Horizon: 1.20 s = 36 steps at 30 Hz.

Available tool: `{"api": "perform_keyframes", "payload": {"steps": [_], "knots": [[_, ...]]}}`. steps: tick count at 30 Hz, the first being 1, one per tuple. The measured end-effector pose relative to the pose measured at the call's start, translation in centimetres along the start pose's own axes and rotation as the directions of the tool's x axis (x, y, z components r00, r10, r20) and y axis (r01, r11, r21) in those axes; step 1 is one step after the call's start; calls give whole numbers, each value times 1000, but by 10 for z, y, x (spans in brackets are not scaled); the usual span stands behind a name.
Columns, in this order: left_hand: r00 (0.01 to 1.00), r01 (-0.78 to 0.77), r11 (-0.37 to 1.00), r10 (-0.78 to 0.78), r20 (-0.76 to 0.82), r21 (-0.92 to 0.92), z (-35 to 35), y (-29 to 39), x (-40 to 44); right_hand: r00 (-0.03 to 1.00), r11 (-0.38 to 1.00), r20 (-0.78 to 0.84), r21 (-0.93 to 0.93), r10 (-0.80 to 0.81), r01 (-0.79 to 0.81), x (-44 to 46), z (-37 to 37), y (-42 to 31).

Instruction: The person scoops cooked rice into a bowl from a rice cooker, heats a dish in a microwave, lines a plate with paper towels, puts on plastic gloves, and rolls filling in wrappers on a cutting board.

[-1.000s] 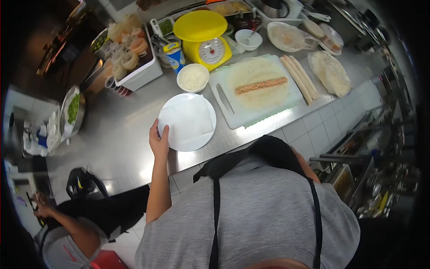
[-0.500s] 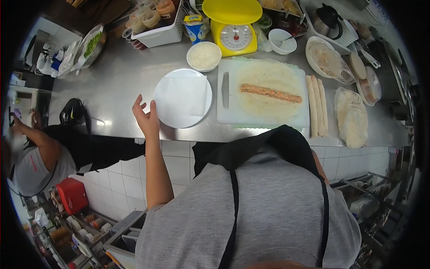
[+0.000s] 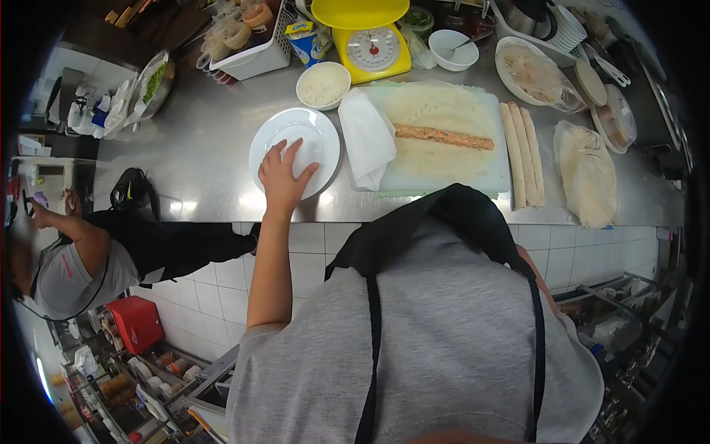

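My left hand (image 3: 285, 174) is over the white plate (image 3: 325, 140), its fingers spread and nothing held in them. To the plate's right, a folded white sheet (image 3: 366, 140) lies across the left part of the cutting board (image 3: 488, 177). A round wrapper (image 3: 436, 111) is spread on that board with a long strip of orange filling (image 3: 444, 136) across it. Three pale rolls (image 3: 526, 155) lie side by side right of the board. A bowl of white shreds (image 3: 323, 84) stands behind the plate. Of my right arm only a sliver shows; the hand is out of sight.
Behind the board stand a yellow scale (image 3: 373, 50), a small white bowl (image 3: 453, 52) and a blue can (image 3: 305, 46). A bagged stack of wrappers (image 3: 586, 174) lies at the right. A seated co-worker (image 3: 89, 255) is at the left, near a black bag (image 3: 133, 192).
The white sheet has gone from the plate to the cutting board, covering the knife's place. My left hand has moved from the plate's left edge to over its middle.
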<state>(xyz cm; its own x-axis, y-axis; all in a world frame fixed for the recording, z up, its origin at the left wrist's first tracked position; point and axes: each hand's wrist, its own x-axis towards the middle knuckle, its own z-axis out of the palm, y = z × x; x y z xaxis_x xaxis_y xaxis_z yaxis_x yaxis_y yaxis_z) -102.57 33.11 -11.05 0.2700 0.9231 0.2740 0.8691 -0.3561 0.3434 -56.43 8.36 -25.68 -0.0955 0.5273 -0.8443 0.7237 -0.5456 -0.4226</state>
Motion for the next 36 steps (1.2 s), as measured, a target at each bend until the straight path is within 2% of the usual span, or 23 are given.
{"api": "perform_keyframes", "payload": {"steps": [3,5,6,7,8,10,13,15,16,18,19,21,22,23,26,28,29,31,32,33,34,35,36], "knots": [[987,-86,984,106,-122,158,8,6,-4,953,953,10,28,-302,302,-75,-44,-92],[977,-41,993,17,-214,-108,6,19,-9,894,913,-185,-45,-407,406,-107,-79,-154],[982,-82,975,44,-182,-205,6,32,-11,846,903,-315,-165,-430,398,-114,-95,-188],[980,-140,926,78,-185,-350,12,51,-13,802,891,-393,-143,-451,431,-109,-106,-211],[972,-208,921,156,-177,-331,12,73,-13,526,767,-585,-300,-618,567,-101,-105,-230],[969,-242,906,210,-126,-347,14,108,-7,217,614,-682,-415,-698,671,-71,-109,-269],[962,-270,902,237,-138,-337,15,115,1,148,690,-750,-488,-644,534,-31,-123,-297],[960,-277,909,247,-133,-310,13,108,0,545,801,-663,-142,-513,581,-29,-134,-305],[965,-254,893,211,-153,-370,12,101,-3,540,800,-665,-146,-515,582,-37,-133,-305],[969,-220,853,136,-206,-474,6,95,-6,534,630,-662,118,-526,767,-61,-129,-306],[970,-213,856,129,-205,-471,4,93,-2,537,630,-656,119,-530,768,-66,-135,-309],[977,-207,884,165,-136,-418,5,91,13,153,525,-642,-440,-751,729,-66,-148,-312],[976,-216,891,181,-125,-400,6,95,22,55,467,-560,-628,-827,622,-46,-162,-312],[977,-213,890,181,-116,-402,8,99,28,63,474,-564,-622,-823,624,-24,-169,-310],[985,-168,911,174,-17,-377,17,106,46,173,437,-402,-799,-899,414,7,-184,-320],[980,-191,900,196,-27,-392,15,109,47,668,464,-88,-784,-739,411,-11,-196,-336],[976,-211,889,211,-45,-406,12,110,50,661,458,-86,-787,-746,414,-24,-197,-341],[966,-247,842,251,-57,-479,-9,122,53,524,434,125,-418,-843,798,-59,-188,-352],[954,-274,782,294,-58,-560,-19,125,54,513,419,137,-419,-848,806,-78,-184,-361],[957,-270,790,284,-63,-550,-25,122,56,573,487,154,-381,-805,786,-99,-181,-371],[958,-120,691,268,98,-713,-29,119,58,631,553,173,-346,-756,757,-108,-179,-378],[926,55,562,281,253,-826,-34,116,61,625,544,180,-351,-759,762,-104,-180,-382],[932,-23,546,314,180,-838,-41,114,62,543,478,155,-323,-825,817,-96,-183,-385]]}}
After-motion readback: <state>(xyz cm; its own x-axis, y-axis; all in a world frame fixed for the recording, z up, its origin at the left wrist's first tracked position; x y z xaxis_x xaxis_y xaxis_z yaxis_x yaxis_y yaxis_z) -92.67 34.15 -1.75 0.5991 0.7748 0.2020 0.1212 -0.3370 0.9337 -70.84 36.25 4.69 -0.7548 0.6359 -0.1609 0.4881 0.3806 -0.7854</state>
